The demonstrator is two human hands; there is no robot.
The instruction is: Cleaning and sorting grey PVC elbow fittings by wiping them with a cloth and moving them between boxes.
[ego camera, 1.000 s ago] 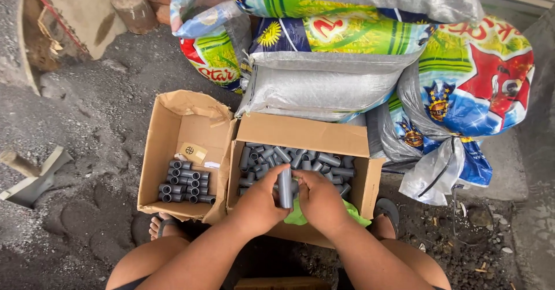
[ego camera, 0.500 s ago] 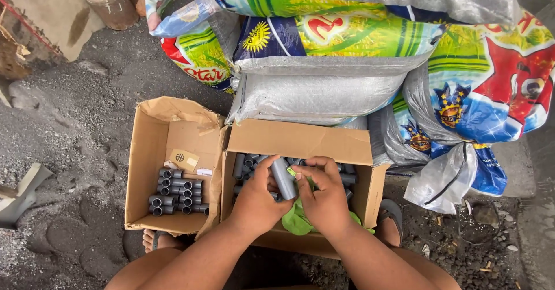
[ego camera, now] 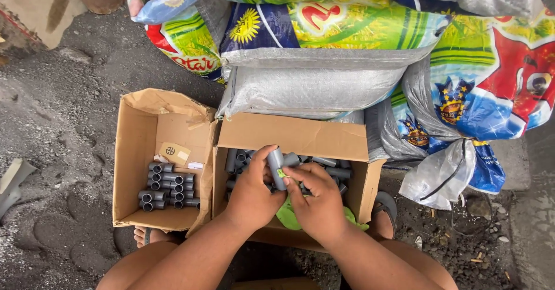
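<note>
My left hand grips a short grey pipe fitting, held nearly upright over the right cardboard box. My right hand presses a green cloth against the fitting's lower part, fingers closed around it. Beneath both hands, the right box holds a loose heap of several grey fittings. The left cardboard box holds several grey fittings stacked in neat rows.
Large printed and grey woven sacks pile up right behind the boxes. A tied plastic bag lies at the right. Dark gravel ground stretches to the left. My sandalled feet sit beside the boxes.
The fitting has tilted and risen slightly in my left hand. My right hand has slid the green cloth along it. The view has drifted, so the boxes sit further left.
</note>
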